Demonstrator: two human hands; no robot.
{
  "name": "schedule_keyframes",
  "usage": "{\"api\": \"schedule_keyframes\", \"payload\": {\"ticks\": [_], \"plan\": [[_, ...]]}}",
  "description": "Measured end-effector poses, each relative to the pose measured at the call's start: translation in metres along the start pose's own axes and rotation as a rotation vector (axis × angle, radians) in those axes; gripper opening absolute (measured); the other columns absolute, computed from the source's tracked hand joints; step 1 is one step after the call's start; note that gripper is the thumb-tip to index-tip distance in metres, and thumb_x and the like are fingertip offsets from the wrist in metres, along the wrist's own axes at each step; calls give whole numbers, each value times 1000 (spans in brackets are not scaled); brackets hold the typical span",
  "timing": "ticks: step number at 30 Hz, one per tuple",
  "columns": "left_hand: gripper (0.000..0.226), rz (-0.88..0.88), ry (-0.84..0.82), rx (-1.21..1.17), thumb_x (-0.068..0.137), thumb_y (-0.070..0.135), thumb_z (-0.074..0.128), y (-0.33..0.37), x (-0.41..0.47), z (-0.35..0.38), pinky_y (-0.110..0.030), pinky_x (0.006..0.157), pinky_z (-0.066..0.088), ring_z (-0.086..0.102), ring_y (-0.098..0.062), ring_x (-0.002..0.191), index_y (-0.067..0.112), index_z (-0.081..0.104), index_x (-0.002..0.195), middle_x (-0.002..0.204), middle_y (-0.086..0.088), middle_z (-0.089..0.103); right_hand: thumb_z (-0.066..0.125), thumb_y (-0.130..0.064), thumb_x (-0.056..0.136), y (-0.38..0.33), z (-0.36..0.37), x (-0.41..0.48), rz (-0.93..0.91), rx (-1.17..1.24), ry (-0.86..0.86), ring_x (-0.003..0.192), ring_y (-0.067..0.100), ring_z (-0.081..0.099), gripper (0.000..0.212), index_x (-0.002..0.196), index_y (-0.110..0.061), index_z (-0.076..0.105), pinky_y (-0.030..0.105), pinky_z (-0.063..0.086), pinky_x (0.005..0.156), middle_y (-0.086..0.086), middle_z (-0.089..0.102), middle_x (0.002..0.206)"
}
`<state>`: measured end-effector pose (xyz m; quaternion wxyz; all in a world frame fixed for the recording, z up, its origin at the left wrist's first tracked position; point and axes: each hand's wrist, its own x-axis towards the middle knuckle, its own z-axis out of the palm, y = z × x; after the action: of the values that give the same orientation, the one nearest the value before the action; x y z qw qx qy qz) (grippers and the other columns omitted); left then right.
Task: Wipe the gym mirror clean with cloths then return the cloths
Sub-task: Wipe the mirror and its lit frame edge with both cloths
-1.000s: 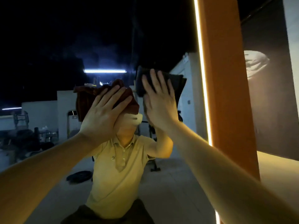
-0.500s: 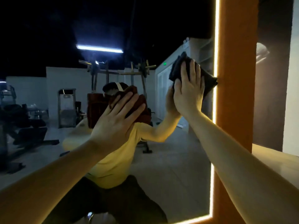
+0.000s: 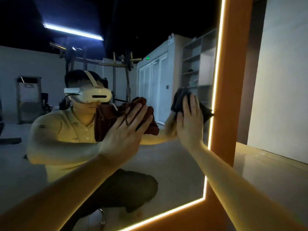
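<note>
The mirror [image 3: 175, 164] fills most of the view, and both cloths lie flat against its glass. An orange frame [image 3: 233, 97] runs down its right side and along the bottom, with a lit strip [image 3: 215, 84] on the inner edge. To the right of the frame stand a pale wall [image 3: 283, 80] and a glossy floor [image 3: 270, 174].

In the glass a crouching person in a yellow shirt [image 3: 66, 130] shows, wearing a white headset [image 3: 90, 95]. Behind that reflection are a weight rack [image 3: 116, 64], white doors [image 3: 155, 87], open shelves [image 3: 195, 64], a ceiling lamp [image 3: 73, 31] and a small green sign [image 3: 147, 57].

Two bare forearms rise from the lower edge and block much of the lower glass; the right one crosses the frame's bottom corner.

The left hand [image 3: 123, 135] presses a brown cloth [image 3: 105, 124] on the glass near the middle, fingers straight and spread, gripping nothing. Hand and cloth cover the lower part of the reflected head and a shoulder.

The right hand [image 3: 190, 124] presses a dark grey cloth [image 3: 179, 97] on the glass just beside the right edge, fingers straight and close together, not curled. A corner of this cloth reaches the lit strip. The two cloths are apart, with bare glass between them.
</note>
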<state>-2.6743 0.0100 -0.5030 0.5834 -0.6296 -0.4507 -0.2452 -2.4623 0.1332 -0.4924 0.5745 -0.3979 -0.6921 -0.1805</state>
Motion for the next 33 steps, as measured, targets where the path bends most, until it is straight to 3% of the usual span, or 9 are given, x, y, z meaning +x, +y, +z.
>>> {"api": "schedule_keyframes", "payload": {"ticks": [3, 7, 9, 12, 15, 19, 22, 26, 33], "plan": [[67, 2, -18, -45, 91, 13, 59, 1, -3, 3, -40, 129, -13, 17, -34, 159, 8, 43, 156, 168, -19, 27, 24, -41, 108, -26, -15, 57, 166, 160, 21, 161, 22, 8, 61, 166, -22, 21, 50, 11, 130, 1, 12, 175], [65, 4, -53, -95, 101, 36, 47, 9, -20, 11, -41, 131, -7, 7, -30, 163, 9, 39, 159, 172, -16, 19, 30, -34, 109, -25, -5, -6, -33, 377, -43, 161, 11, 4, 52, 161, -27, 33, 41, 4, 131, -7, 16, 173], [69, -26, -68, -96, 100, 39, 47, 20, -31, 17, -43, 131, -6, 4, -29, 163, 9, 35, 161, 173, -16, 16, 37, -19, 109, 7, 4, -45, -43, 335, -51, 162, 17, 6, 52, 161, -24, 33, 47, 9, 131, -3, 17, 173], [69, -40, -95, -118, 101, 39, 46, 38, -45, 22, -43, 131, -7, 4, -29, 163, 10, 34, 162, 174, -15, 15, 45, 4, 104, 55, 3, -64, 201, 291, 31, 160, 30, 16, 60, 161, -13, 34, 54, 21, 129, 10, 22, 171], [67, -36, -92, -137, 100, 36, 50, 48, -52, 23, -41, 131, -5, 6, -28, 163, 10, 38, 160, 173, -15, 19, 51, 6, 101, 63, 0, -64, 277, 173, 78, 154, 33, 30, 60, 157, -12, 44, 51, 26, 127, 16, 34, 164], [65, -34, -80, -145, 100, 34, 53, 53, -54, 26, -44, 131, 0, 11, -29, 162, 9, 40, 159, 172, -15, 23, 60, -5, 98, 38, 0, -67, 163, 144, 160, 121, 28, 53, 47, 145, -13, 60, 46, 48, 105, 15, 55, 129], [63, -15, -72, -132, 102, 32, 47, 51, -55, 27, -46, 131, 2, 12, -30, 162, 10, 39, 160, 172, -16, 23, 53, -13, 101, 4, 14, -82, 29, 281, 139, 115, 29, 60, 42, 142, -6, 60, 46, 56, 95, 17, 59, 126], [60, 12, -110, -127, 101, 25, 46, 47, -58, 26, -51, 131, 9, 13, -33, 162, 10, 37, 159, 172, -18, 23, 56, -14, 99, -14, 30, -100, -196, 311, 148, 103, 28, 62, 44, 142, -13, 48, 41, 57, 87, 21, 62, 117], [58, -20, -119, -156, 103, 22, 47, 48, -55, 27, -64, 120, 30, 18, -35, 160, 9, 40, 159, 170, -18, 25, 55, -12, 95, 11, 27, -97, -146, 273, 110, 106, 22, 58, 30, 125, -12, 51, 28, 49, 87, 10, 57, 119]]}}
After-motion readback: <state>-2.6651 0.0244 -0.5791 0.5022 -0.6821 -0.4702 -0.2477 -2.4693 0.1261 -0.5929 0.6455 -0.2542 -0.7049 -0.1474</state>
